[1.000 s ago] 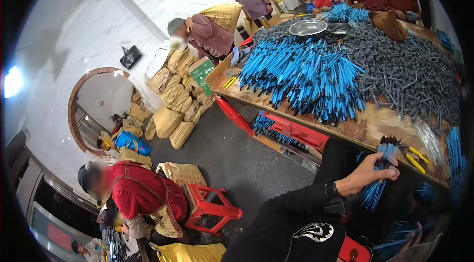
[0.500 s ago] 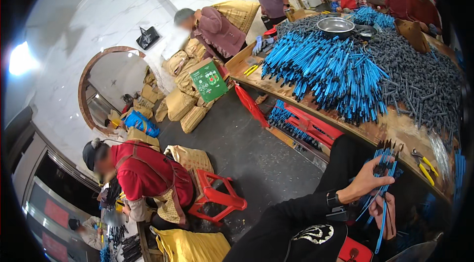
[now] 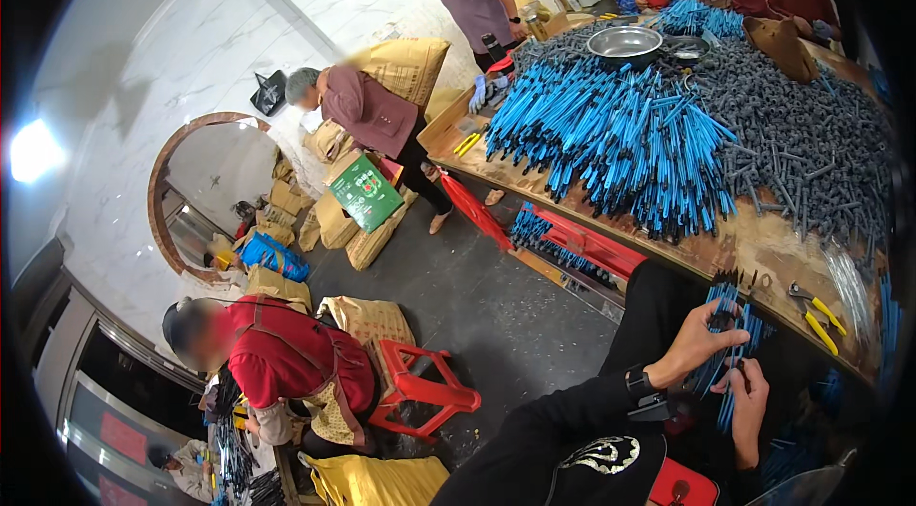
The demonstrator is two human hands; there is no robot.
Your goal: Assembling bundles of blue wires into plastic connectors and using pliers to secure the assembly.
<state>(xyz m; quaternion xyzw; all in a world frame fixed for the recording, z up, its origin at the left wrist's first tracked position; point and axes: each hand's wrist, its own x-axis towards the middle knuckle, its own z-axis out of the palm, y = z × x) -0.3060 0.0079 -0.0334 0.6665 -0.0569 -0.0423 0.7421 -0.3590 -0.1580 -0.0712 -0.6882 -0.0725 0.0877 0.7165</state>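
My left hand (image 3: 689, 346) is closed around a bundle of thin blue rods with black tips (image 3: 722, 298), held beyond the table's near edge, tips toward the table. Close below, my right hand (image 3: 750, 403) has its fingertips pinched at a blue rod by the bundle's lower part; its fingers partly cover what they grip. On the wooden table (image 3: 778, 253) lies a large heap of similar blue rods (image 3: 611, 139). Beside it spreads a pile of short dark grey plastic pieces (image 3: 811, 158). Yellow-handled pliers (image 3: 817, 319) rest near my hands.
Clear plastic strips (image 3: 847, 289) lie by the pliers. A metal bowl (image 3: 625, 42) sits on the heaps. A red stool (image 3: 425, 389) stands behind a seated co-worker (image 3: 296, 353). Another person carries a sack (image 3: 401, 67) past a green box (image 3: 364, 193). More rods lie under the table.
My right hand has risen toward the bundle, and the rod that hung below it no longer sticks out as far. The person with the sack appears farther left; the view has shifted slightly.
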